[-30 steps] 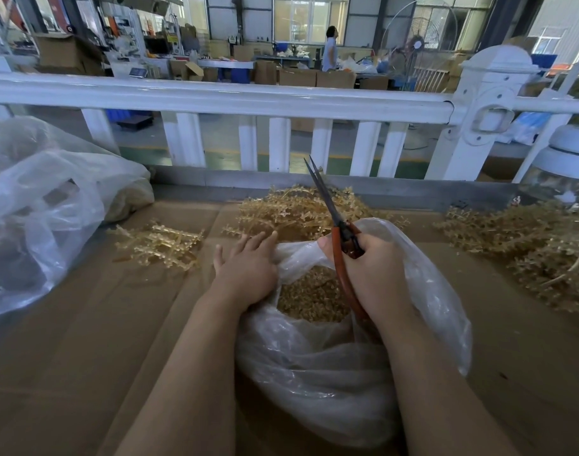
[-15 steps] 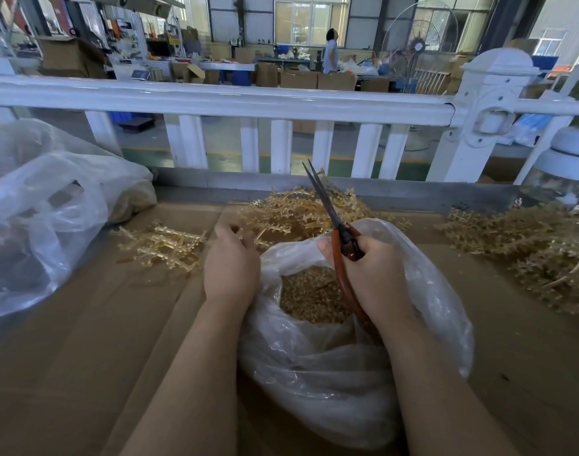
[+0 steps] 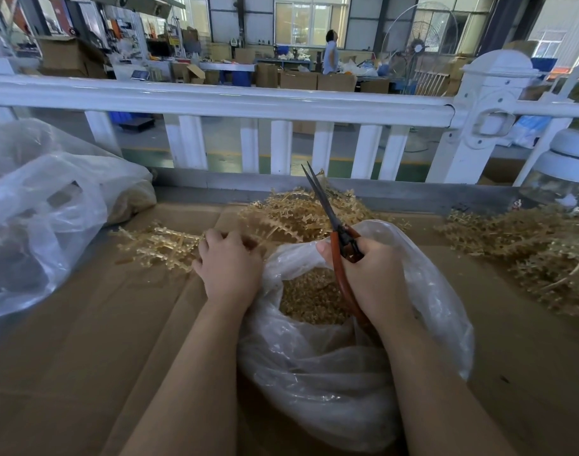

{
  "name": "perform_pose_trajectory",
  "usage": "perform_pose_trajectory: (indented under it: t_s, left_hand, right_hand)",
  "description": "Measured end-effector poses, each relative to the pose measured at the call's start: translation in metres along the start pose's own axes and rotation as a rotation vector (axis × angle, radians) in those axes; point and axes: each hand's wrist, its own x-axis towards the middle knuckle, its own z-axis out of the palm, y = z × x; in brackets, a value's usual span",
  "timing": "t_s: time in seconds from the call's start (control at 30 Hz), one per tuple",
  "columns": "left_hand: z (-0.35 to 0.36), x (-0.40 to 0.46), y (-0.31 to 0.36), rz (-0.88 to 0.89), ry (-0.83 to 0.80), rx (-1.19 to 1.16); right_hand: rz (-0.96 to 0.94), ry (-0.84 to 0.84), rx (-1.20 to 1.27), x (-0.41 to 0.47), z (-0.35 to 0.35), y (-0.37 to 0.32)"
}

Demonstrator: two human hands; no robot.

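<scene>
My right hand (image 3: pixel 377 278) grips orange-handled scissors (image 3: pixel 337 238), blades together and pointing up and away. It hovers over the mouth of a clear plastic bag (image 3: pixel 331 373) that holds small golden cut pieces (image 3: pixel 311 296). My left hand (image 3: pixel 230 264) has reached past the bag's left rim, fingers curled down onto golden plastic sprigs (image 3: pixel 163 245) lying on the cardboard-covered table (image 3: pixel 84 357). Its fingertips are hidden, so what they hold is unclear. A bigger heap of golden sprigs (image 3: pixel 294 212) lies just behind the bag.
Another heap of golden sprigs (image 3: pixel 538 255) spreads at the right. A large clear plastic bag (image 3: pixel 41 218) lies at the left. A white railing (image 3: pixel 248 100) runs along the table's far edge. A glass jar (image 3: pixel 564 172) stands far right. A person stands far off in the workshop.
My left hand moved from the bag's rim forward and left onto the sprigs, and its fingers curled down. My right hand with the scissors stayed put.
</scene>
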Motion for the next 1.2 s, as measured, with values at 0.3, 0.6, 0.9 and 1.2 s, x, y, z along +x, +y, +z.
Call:
perform_pose_trajectory:
  t_s: [0.3,0.6,0.9,1.2]
  left_hand:
    - [-0.022,-0.007,0.011,0.363,0.404,-0.772]
    - [-0.026,-0.024,0.030,0.737,0.687,-0.531]
    - [-0.020,-0.034,0.036,0.782,0.601,-0.518]
    - [-0.025,-0.022,0.028,0.133,-0.378,-0.935]
  right_hand:
    - [0.079,0.028,0.132,0.003,0.002,0.003]
    - [0.240,-0.238,0.924,-0.002,-0.016,-0.020]
    - [0.131,-0.309,0.940,0.000,-0.024,-0.014]
    - [0.087,-0.182,0.892,0.001,-0.021,-0.010]
